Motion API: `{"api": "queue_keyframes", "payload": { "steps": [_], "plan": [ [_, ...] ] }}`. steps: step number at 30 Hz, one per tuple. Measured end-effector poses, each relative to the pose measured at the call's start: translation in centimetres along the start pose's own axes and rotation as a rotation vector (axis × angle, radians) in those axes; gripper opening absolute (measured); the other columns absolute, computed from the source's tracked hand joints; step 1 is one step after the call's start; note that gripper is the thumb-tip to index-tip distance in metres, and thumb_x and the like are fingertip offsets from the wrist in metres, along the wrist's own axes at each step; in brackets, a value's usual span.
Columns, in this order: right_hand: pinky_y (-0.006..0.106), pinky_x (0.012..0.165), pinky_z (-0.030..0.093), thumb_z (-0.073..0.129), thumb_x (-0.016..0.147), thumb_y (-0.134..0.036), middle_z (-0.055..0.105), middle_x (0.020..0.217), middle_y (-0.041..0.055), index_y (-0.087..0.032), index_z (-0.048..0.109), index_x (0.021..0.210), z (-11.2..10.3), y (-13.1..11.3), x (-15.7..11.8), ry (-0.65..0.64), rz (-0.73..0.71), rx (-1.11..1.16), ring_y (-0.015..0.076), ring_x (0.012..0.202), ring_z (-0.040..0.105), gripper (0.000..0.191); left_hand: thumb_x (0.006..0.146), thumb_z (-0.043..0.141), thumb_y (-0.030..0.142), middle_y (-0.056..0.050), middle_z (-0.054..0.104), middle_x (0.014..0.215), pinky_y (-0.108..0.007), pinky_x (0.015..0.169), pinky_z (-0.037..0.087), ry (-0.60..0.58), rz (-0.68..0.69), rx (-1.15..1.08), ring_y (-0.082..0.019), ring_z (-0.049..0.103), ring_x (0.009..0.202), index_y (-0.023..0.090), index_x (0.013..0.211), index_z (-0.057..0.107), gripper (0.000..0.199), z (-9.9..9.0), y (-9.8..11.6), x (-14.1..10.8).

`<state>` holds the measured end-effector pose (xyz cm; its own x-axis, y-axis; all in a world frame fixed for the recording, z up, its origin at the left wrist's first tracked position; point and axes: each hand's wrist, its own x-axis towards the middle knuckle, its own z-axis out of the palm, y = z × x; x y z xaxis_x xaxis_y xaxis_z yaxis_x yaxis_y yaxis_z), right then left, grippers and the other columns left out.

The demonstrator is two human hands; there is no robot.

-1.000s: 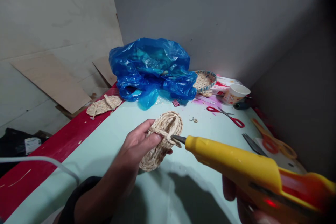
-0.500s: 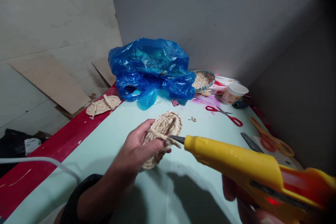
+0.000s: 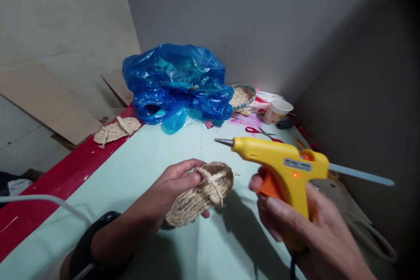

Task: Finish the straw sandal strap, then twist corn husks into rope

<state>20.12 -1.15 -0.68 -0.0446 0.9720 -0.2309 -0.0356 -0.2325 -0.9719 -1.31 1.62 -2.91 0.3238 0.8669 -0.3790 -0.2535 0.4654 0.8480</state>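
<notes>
My left hand (image 3: 177, 188) holds a small sandal-shaped piece of braided straw cord (image 3: 187, 208), thumb on top and fingers beneath. A strap of the same cord (image 3: 215, 190) crosses over its far end, with a whitish patch on it. In my right hand (image 3: 295, 223) is a yellow hot glue gun (image 3: 275, 153), fingers wrapped around its handle at the orange trigger. Its dark nozzle points left, apart from the straw piece and above it. A translucent glue stick (image 3: 361, 174) sticks out of the back, and a small orange light glows on its side.
Another braided straw piece with straps (image 3: 117, 131) lies on the red strip at the left. Behind are a blue plastic bag (image 3: 179, 83), a woven basket (image 3: 243, 96), a paper cup (image 3: 278, 111) and red-handled scissors (image 3: 252, 130). A white cable (image 3: 46, 199) runs at lower left.
The glue gun has drawn away from the straw piece, up and back, and turned so its side shows. My left hand has tilted and lowered the straw piece; the view has shifted slightly.
</notes>
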Motion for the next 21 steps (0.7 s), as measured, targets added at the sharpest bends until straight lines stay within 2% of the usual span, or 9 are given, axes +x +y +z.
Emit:
{"api": "queue_keyframes", "payload": {
  "steps": [3,7,11,17,21],
  "plan": [
    [0.023,0.043,0.039,0.066,0.082,-0.043,0.06,0.081,0.003,-0.025,0.06,0.106,0.3,-0.1,0.2,-0.102,-0.059,-0.014,0.0106,0.051,0.045,0.031,0.087,0.057,0.035,-0.01,0.072,0.091,-0.029,0.056,0.054,-0.083,-0.05,0.093,-0.017,0.066,0.062,0.016,0.113,0.061,0.032,0.3,-0.8,0.3],
    [0.022,0.042,0.041,0.066,0.084,-0.04,0.056,0.07,-0.0005,-0.026,0.06,0.109,0.5,0.2,0.1,-0.162,-0.132,-0.124,0.0118,0.051,0.045,0.028,0.088,0.056,0.034,-0.01,0.071,0.092,-0.029,0.058,0.054,-0.086,-0.051,0.173,-0.018,0.066,0.069,0.014,0.116,0.062,0.035,1.0,-1.2,0.5],
    [0.023,0.042,0.038,0.066,0.085,-0.038,0.049,0.056,-0.0038,-0.029,0.061,0.108,0.6,0.4,0.0,-0.175,-0.236,-0.25,0.0134,0.048,0.044,0.025,0.088,0.056,0.035,-0.008,0.069,0.088,-0.029,0.058,0.054,-0.076,-0.06,0.205,-0.017,0.065,0.068,0.015,0.113,0.063,0.033,1.4,-1.3,0.4],
    [0.028,0.055,0.048,0.066,0.085,-0.039,0.056,0.066,0.0,-0.028,0.063,0.097,0.6,0.6,0.2,-0.181,-0.259,-0.276,0.0209,0.069,0.058,0.017,0.084,0.06,0.036,-0.009,0.07,0.084,-0.03,0.056,0.054,-0.07,-0.092,0.175,-0.018,0.065,0.064,0.013,0.112,0.064,0.036,1.2,-1.4,0.4],
    [0.028,0.054,0.048,0.066,0.084,-0.039,0.053,0.062,-0.0006,-0.027,0.064,0.095,0.5,0.6,0.2,-0.178,-0.258,-0.268,0.0205,0.067,0.058,0.016,0.083,0.061,0.034,-0.009,0.07,0.081,-0.029,0.054,0.054,-0.069,-0.115,0.118,-0.017,0.065,0.061,0.012,0.108,0.064,0.033,1.1,-1.3,0.5]
  ]
}}
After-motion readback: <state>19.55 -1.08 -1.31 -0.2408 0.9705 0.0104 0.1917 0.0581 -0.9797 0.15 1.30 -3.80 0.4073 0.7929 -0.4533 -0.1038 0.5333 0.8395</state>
